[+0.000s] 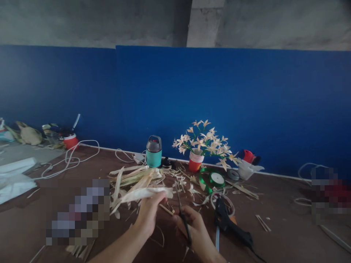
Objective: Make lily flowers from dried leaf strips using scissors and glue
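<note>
Beyond both hands, the brown tabletop (287,233) ends at a thin white strip (274,176) along the foot of a tall blue panel (219,84). Ahead of the left hand (149,212), a heap of dry, straw-coloured husks (139,179) crowds close, so there is little room that way. To the right of the right hand (195,228), a black glue gun (230,226) lies near the forearm, and past it the brown surface runs on widely.

I count one teal container with a dark grey top (154,157), ahead of the left hand. Ahead of the right hand stands one stack of red paper cups with white rims (195,166), holding cream star-shaped flowers (199,141), too many and too overlapped for me to number. Nearer that hand are one green ribbon spool with a white face (218,179) and one clear tape roll (233,206); farther off to its right, two pale slivers (261,223) lie side by side.

The left hand is closed, gripping a broad, whitish husk strip (146,193) that reaches out to both sides above the thumb. The right hand is curled around black-handled scissors (183,215), blades pointing away from the person. A thin tan stick (166,209) sits between the hands, one end by the right fingertips; I can't tell which hand holds it.
</note>
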A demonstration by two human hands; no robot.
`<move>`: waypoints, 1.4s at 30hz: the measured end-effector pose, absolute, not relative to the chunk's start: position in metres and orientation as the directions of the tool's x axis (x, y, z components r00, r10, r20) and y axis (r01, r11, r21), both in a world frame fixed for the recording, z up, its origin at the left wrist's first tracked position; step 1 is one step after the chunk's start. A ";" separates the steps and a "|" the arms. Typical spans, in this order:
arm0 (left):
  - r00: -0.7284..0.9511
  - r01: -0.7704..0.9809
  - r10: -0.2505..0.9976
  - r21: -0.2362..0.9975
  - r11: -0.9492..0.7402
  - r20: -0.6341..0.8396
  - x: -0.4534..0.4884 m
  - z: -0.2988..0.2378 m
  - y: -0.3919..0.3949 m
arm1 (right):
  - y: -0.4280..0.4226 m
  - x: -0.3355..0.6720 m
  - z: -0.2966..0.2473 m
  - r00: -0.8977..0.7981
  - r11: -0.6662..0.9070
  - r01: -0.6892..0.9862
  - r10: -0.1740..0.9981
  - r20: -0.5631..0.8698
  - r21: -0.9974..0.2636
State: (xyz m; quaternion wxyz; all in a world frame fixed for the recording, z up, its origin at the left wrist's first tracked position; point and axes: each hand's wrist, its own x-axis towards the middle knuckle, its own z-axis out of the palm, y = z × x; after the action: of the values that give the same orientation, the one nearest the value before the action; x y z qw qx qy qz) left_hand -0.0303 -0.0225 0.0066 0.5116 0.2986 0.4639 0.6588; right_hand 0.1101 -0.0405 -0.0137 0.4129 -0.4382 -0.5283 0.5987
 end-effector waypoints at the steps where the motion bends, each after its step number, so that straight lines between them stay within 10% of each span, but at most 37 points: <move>1: -0.232 -0.400 0.968 0.917 -0.005 -0.096 -0.031 0.008 -0.022 | -0.040 0.111 -0.013 -0.252 -0.048 -0.075 0.967 -0.027 -0.996; 9: 0.251 -0.150 0.961 0.977 0.152 -0.111 -0.032 0.016 -0.025 | -0.036 0.114 0.001 -0.089 0.040 -0.213 0.994 0.061 -0.976; 19: 0.202 -0.545 0.961 0.793 0.272 -0.190 -0.016 0.002 -0.027 | -0.035 0.118 0.004 0.005 -0.062 -0.364 0.998 -0.069 -0.929; 30: -0.167 -0.568 0.954 0.816 0.112 -0.247 -0.038 -0.003 -0.008 | -0.029 0.122 -0.004 0.164 -0.023 -0.256 0.984 -0.067 -0.966; 34: 0.064 -0.324 0.965 0.909 0.262 -0.255 -0.021 -0.003 -0.022 | -0.031 0.120 -0.007 0.151 0.005 -0.271 0.988 -0.037 -0.963; 42: 0.084 -0.060 0.996 0.998 0.000 0.005 -0.011 -0.009 -0.027 | -0.029 0.118 -0.015 0.021 0.062 -0.199 0.998 0.059 -0.978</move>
State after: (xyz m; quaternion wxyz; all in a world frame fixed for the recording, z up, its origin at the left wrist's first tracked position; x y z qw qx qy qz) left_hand -0.0112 -0.0273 -0.0091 0.5346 0.5062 0.4626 0.4938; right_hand 0.1176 -0.0291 -0.0152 0.5663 -0.4357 -0.4585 0.5284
